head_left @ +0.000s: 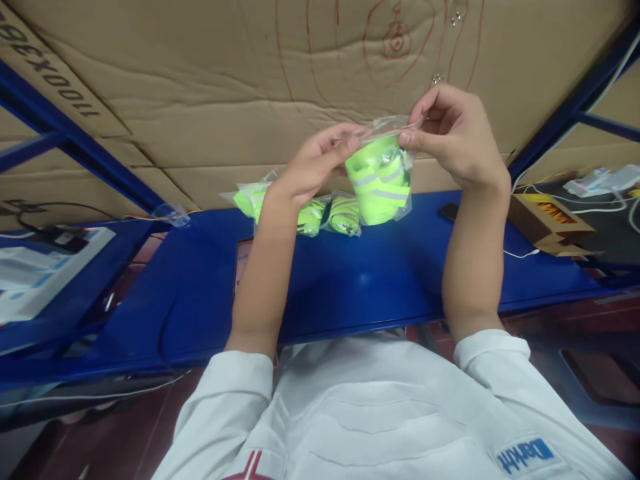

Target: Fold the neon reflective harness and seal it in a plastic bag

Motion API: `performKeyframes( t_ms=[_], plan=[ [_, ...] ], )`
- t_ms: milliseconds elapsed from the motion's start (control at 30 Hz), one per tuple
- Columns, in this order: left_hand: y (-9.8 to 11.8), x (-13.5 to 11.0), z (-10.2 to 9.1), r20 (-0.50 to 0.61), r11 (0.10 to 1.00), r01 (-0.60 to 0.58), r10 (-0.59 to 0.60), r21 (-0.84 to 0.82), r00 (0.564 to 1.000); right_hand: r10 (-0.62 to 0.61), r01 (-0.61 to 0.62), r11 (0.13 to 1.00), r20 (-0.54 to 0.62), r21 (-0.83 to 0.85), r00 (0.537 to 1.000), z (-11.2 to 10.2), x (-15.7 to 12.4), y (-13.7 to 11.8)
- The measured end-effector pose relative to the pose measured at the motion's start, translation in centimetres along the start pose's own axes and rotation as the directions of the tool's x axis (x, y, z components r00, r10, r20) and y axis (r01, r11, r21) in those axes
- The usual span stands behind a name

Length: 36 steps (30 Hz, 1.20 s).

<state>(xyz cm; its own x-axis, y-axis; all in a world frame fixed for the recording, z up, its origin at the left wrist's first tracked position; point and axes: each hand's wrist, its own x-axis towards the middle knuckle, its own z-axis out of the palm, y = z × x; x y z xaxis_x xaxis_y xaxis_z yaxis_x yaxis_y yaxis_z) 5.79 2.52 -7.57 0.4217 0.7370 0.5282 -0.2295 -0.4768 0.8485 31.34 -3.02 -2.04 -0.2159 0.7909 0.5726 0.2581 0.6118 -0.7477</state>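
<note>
Above the blue table, both hands hold up a clear zip bag by its top edge. Inside it lies a folded neon yellow strap with silvery grey bands. My left hand pinches the bag's upper left corner. At the upper right, my right hand pinches the red-lined zip edge between thumb and fingers. Behind my left forearm, several more bagged neon yellow bundles rest at the back of the table, partly hidden by the arm.
The blue table backs onto a cardboard wall. A phone lies beside my left forearm, and a dark object near my right. An open cardboard box stands at right. Blue metal posts frame both sides.
</note>
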Motion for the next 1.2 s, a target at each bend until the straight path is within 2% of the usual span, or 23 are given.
performKeyframes(
  t_ms=[100, 233, 433, 533, 633, 733, 867, 1000, 1100, 1167, 1200],
  plan=[
    [-0.5, 0.4, -0.4, -0.080, 0.994, -0.009, 0.017, 0.105, 0.997, 0.048, -0.045, 0.998, 0.095, -0.034, 0.994, -0.9, -0.2, -0.1],
    [-0.6, 0.8, -1.3, -0.086, 0.989, -0.041, 0.053, 0.143, 0.995, 0.057, -0.046, 0.997, 0.197, -0.058, 0.979, -1.8, -0.2, 0.2],
    [2.2, -0.4, -3.1, -0.019, 0.958, 0.007, -0.002, 0.286, 1.000, 0.071, -0.068, 0.997, 0.257, -0.020, 0.964, -1.2, 0.1, 0.9],
    [2.8, -0.7, -3.5, -0.054, 0.949, -0.059, 0.080, 0.311, 0.995, 0.141, -0.124, 0.989, 0.299, -0.075, 0.944, -0.6, 0.3, 1.1],
    [2.4, -0.3, -3.4, -0.088, 0.938, -0.169, 0.203, 0.302, 0.975, 0.127, -0.105, 0.990, 0.261, -0.095, 0.957, -0.4, 0.3, 1.1],
    [1.8, 0.3, -2.6, -0.091, 0.928, -0.221, 0.258, 0.299, 0.962, 0.076, -0.055, 0.993, 0.190, -0.109, 0.979, -0.5, 0.2, 0.8],
    [0.9, 0.9, -0.4, -0.064, 0.927, -0.271, 0.297, 0.260, 0.953, -0.013, 0.036, 0.987, 0.146, -0.156, 0.989, -1.3, -0.1, 0.2],
    [-0.1, 1.1, 1.6, 0.016, 0.944, -0.242, 0.244, 0.223, 0.970, -0.035, 0.063, 0.964, 0.109, -0.260, 0.993, -2.1, -0.7, -0.8],
    [-0.7, 1.1, 2.4, 0.037, 0.956, -0.213, 0.210, 0.200, 0.977, 0.025, 0.008, 0.959, 0.112, -0.285, 0.993, -2.5, -1.1, -1.2],
    [-1.1, 1.2, 2.7, 0.004, 0.960, -0.172, 0.175, 0.223, 0.985, 0.146, -0.078, 0.942, 0.188, -0.326, 0.971, -2.8, -1.1, -1.1],
    [-1.4, 1.3, 2.9, -0.019, 0.959, -0.152, 0.161, 0.240, 0.987, 0.225, -0.129, 0.923, 0.237, -0.361, 0.945, -2.9, -1.0, -0.9]
  ],
)
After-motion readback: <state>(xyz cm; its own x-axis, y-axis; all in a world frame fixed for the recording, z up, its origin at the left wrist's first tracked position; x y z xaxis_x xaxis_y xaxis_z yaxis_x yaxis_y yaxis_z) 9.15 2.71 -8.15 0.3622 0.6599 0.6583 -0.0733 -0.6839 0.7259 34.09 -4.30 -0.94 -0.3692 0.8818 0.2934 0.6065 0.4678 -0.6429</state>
